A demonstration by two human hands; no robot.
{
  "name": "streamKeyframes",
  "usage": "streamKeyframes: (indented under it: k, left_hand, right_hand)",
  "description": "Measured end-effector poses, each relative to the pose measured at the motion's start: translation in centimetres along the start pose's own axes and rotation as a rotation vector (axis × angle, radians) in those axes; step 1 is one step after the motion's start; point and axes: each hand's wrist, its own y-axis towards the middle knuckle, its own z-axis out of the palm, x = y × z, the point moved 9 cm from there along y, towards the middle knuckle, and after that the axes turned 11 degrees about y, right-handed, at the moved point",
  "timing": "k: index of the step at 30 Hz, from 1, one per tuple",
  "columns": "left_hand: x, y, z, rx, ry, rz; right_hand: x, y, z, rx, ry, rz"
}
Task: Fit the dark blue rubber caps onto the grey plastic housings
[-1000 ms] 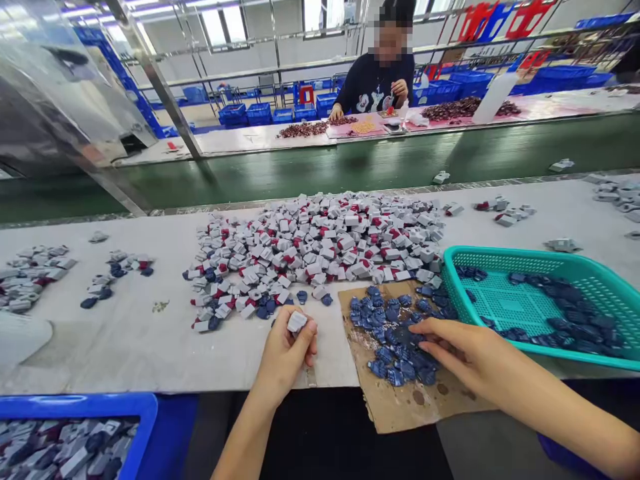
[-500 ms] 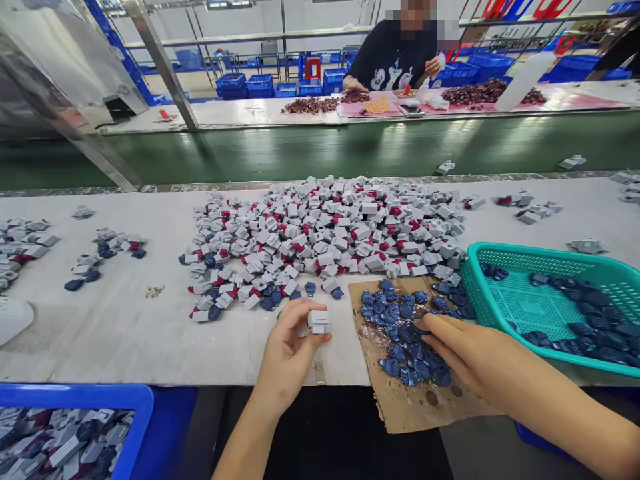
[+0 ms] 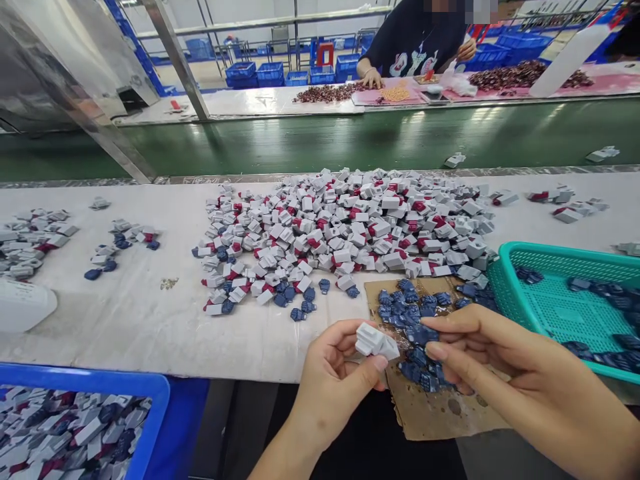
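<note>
My left hand [image 3: 335, 373] pinches a light grey, blocky plastic piece [image 3: 375, 341] between thumb and fingers, tilted toward the right. Close beside it, my right hand [image 3: 495, 360] is closed, thumb and forefinger gripping a small dark blue plastic piece [image 3: 423, 333] shaped like a little fist. Under the right hand lies a brown cardboard sheet [image 3: 425, 420] bearing several more blue pieces [image 3: 397, 308]; the hand covers part of it. Behind both hands spreads a large heap of grey pieces [image 3: 340, 227], many with dark red or blue parts attached.
A green perforated basket [image 3: 575, 257] with blue pieces stands at right. A blue bin [image 3: 163, 407] of grey pieces sits at lower left, near a white container [image 3: 27, 305]. Beyond the table runs a green conveyor [image 3: 300, 143]; a co-worker [image 3: 415, 47] sits across it.
My left hand has moved right with the grey piece, now tilted. My right hand has come up from the blue pieces with one pinched, and the hands are closer together. The view has shifted slightly.
</note>
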Motion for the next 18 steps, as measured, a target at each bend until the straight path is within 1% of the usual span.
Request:
streamKeyframes:
  k: [1, 3, 5, 8, 10, 14, 16, 18]
  left_hand:
    - [0.0, -0.1, 0.1, 0.002, 0.003, -0.003]
    - [-0.2, -0.2, 0.3, 0.002, 0.017, -0.004]
    - [-0.6, -0.4, 0.3, 0.004, 0.045, 0.006]
    - [-1.2, -0.5, 0.2, 0.003, 0.109, 0.022]
    - [-1.5, -0.6, 0.1, -0.007, 0.164, 0.033]
    - [-2.2, -0.9, 0.3, -0.003, 0.293, 0.086]
    - [-2.2, -1.0, 0.2, -0.02, 0.324, 0.106]
    - [-2.0, -1.0, 0.1, -0.041, 0.328, 0.117]
  right_hand:
    - [0.4, 0.1, 0.6, 0.012, 0.047, 0.001]
    - [0.7, 0.1, 1.1, 0.019, 0.067, 0.0]
    - [0.4, -0.1, 1.4, 0.055, 0.042, -0.002]
    - [-0.2, -0.5, 2.0, 0.163, -0.022, -0.003]
    - [-0.2, -0.7, 2.2, 0.208, -0.078, -0.014]
    - [0.8, -0.7, 2.8, 0.237, -0.203, -0.073]
    - [0.9, -0.7, 3.4, 0.266, -0.206, -0.091]
    - [0.5, -0.8, 3.6, 0.271, -0.163, -0.091]
